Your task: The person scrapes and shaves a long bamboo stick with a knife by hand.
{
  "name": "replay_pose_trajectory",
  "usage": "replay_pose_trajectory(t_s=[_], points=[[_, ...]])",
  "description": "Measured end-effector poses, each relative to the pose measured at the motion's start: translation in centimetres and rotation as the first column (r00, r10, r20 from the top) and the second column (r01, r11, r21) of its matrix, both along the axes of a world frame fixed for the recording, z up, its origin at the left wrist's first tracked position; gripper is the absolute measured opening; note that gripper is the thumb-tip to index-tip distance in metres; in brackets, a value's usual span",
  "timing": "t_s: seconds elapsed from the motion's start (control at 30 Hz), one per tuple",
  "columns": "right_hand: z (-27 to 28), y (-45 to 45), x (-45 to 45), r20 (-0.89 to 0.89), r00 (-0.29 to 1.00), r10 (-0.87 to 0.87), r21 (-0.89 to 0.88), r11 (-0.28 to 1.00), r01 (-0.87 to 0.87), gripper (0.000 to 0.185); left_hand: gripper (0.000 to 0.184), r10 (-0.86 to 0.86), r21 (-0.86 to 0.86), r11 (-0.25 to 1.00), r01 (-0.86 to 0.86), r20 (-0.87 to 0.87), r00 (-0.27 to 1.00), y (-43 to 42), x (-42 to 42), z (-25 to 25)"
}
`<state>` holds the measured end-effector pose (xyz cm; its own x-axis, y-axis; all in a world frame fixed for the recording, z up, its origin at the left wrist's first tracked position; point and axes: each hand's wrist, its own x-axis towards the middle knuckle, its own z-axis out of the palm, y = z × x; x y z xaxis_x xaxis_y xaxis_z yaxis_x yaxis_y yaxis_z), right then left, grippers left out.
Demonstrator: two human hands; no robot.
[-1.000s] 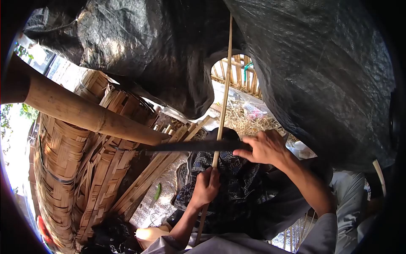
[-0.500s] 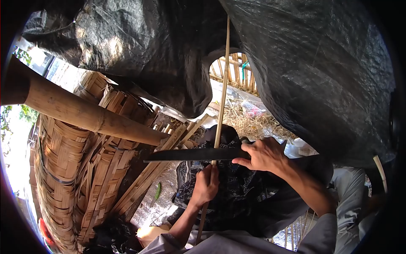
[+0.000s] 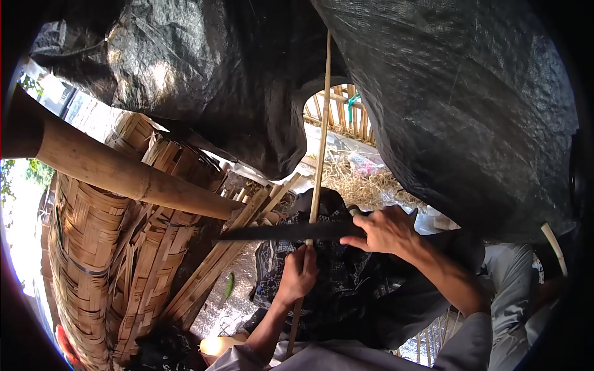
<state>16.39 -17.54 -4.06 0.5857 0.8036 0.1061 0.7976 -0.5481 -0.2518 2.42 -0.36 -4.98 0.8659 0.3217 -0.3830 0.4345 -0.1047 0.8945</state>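
A long, thin bamboo strip (image 3: pixel 323 136) runs upright through the middle of the view, its lower part passing under my left forearm. My left hand (image 3: pixel 298 272) is closed around it just below the blade. In my right hand (image 3: pixel 388 230) is the handle of a machete (image 3: pixel 278 232), its thumb stretched along the near side. The dark blade lies level across the strip, a little above my left fingers, and looks slightly blurred. Whether its edge bites into the bamboo cannot be made out. Behind both hands is dark patterned cloth (image 3: pixel 352 272) over my lap.
Rolled woven bamboo mats (image 3: pixel 93 247) stand at the left, below a thick bamboo pole (image 3: pixel 136 179). Split bamboo pieces (image 3: pixel 204 278) lean beside them. Black tarpaulin (image 3: pixel 458 111) hangs overhead. A green chili pepper (image 3: pixel 229 285) lies on the ground; straw (image 3: pixel 362 182) is beyond.
The machete and my right hand have shifted slightly downward, and the blade tip sits a little farther right. My left hand keeps its hold on the strip. The whole view has moved slightly.
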Motion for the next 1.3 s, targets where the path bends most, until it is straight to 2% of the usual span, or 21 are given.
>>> replay_pose_trajectory(t_s=[0.07,0.13,0.17,0.2,0.27,0.3,0.33,0.4,0.47,0.5,0.6,0.67,0.73,0.8,0.9,1.07,1.13,1.17,1.2,1.27,1.3], points=[[0.0,-0.4,0.5,-0.029,0.999,0.014,0.003,1.000,-0.014,0.056,0.033,0.015,-0.048,0.999,-0.014,0.028,0.999,-0.2,-0.4,0.3],[-0.4,0.1,1.0,0.007,0.987,-0.161,0.077,0.984,0.160,0.054,0.033,0.012,-0.029,1.000,-0.010,0.048,0.999,-0.2,-0.5,-0.1],[-0.9,0.4,1.2,0.143,0.970,-0.197,0.164,0.971,0.173,0.058,0.033,0.020,-0.061,0.998,-0.019,0.012,1.000,-0.1,-0.5,0.1],[-0.4,0.0,1.2,0.153,0.968,-0.197,0.165,0.971,0.172,0.058,0.033,0.026,-0.089,0.996,-0.028,-0.020,0.999,0.0,-0.1,0.3],[1.1,-0.5,-0.1,-0.044,0.999,-0.016,-0.035,0.999,0.014,0.052,0.032,0.026,-0.046,0.999,-0.026,-0.011,1.000,-0.1,-0.4,-0.7],[0.0,-0.8,-0.6,-0.043,0.997,0.069,0.004,0.998,-0.069,0.053,0.032,0.015,-0.016,1.000,-0.014,0.094,0.995,-0.2,-0.6,-1.4],[-0.3,-0.6,-0.9,-0.068,0.996,0.053,0.014,0.999,-0.052,0.054,0.031,0.000,0.015,1.000,-0.003,0.196,0.981,-0.2,-0.5,-1.5],[-0.2,-0.3,-0.5,-0.086,0.995,-0.052,0.025,0.998,0.054,0.054,0.029,-0.047,0.080,0.996,0.034,0.170,0.984,0.2,-0.5,-0.9],[-0.5,-0.2,0.1,-0.056,0.997,-0.055,0.095,0.994,0.060,0.053,0.025,0.001,0.028,1.000,-0.001,-0.016,1.000,0.2,-0.1,-0.1],[-0.1,-0.2,-0.1,-0.062,0.996,-0.065,0.052,0.996,0.068,0.054,0.025,0.000,0.027,1.000,0.000,-0.014,1.000,0.1,-0.2,-0.2],[0.7,-0.4,-0.9,-0.059,0.997,-0.046,0.006,0.999,0.047,0.057,0.025,0.003,0.009,1.000,-0.004,0.047,0.999,0.1,-0.6,-1.0],[0.6,-0.4,-1.1,-0.042,0.999,-0.026,0.012,1.000,0.026,0.059,0.032,-0.077,0.054,0.996,0.066,0.228,0.971,0.0,-0.6,-1.7],[0.8,-0.3,-0.9,-0.029,0.999,-0.012,-0.065,0.998,0.010,0.059,0.030,-0.067,0.070,0.996,0.055,0.170,0.983,0.1,-0.6,-1.3],[0.0,-0.4,0.3,-0.025,0.997,-0.066,0.018,0.998,0.067,0.057,0.029,-0.052,0.090,0.995,0.042,0.108,0.993,0.2,-0.4,-0.7],[0.6,0.1,-0.3,-0.010,0.993,-0.118,0.038,0.992,0.118,0.055,0.030,0.019,-0.030,0.999,-0.019,0.014,1.000,0.3,0.0,-0.2],[0.4,-0.5,-1.2,-0.019,0.999,0.033,0.004,0.999,-0.032,0.060,0.030,0.000,-0.020,1.000,0.001,0.054,0.999,0.2,-0.6,-0.7],[0.5,-0.5,-0.9,-0.024,0.999,0.030,-0.015,0.999,-0.031,0.058,0.030,0.029,-0.033,0.999,-0.023,0.191,0.981,-0.2,-0.7,-1.1],[0.6,-0.5,-0.7,-0.032,0.999,0.030,-0.035,0.999,-0.031,0.056,0.030,0.032,-0.036,0.999,-0.025,0.190,0.981,-0.2,-0.6,-1.0],[0.1,-0.5,-0.3,-0.009,0.999,-0.031,0.091,0.995,0.032,0.055,0.030,0.017,-0.020,1.000,-0.015,0.119,0.993,-0.1,-0.5,-0.7],[-0.3,-0.3,0.4,0.079,0.991,-0.109,0.140,0.985,0.098,0.055,0.031,0.001,-0.006,1.000,-0.001,0.042,0.999,0.0,-0.5,-0.5],[-0.2,-0.1,0.3,0.064,0.993,-0.098,0.095,0.991,0.092,0.055,0.032,0.007,-0.033,0.999,-0.006,0.052,0.999,0.0,-0.4,-0.7]])
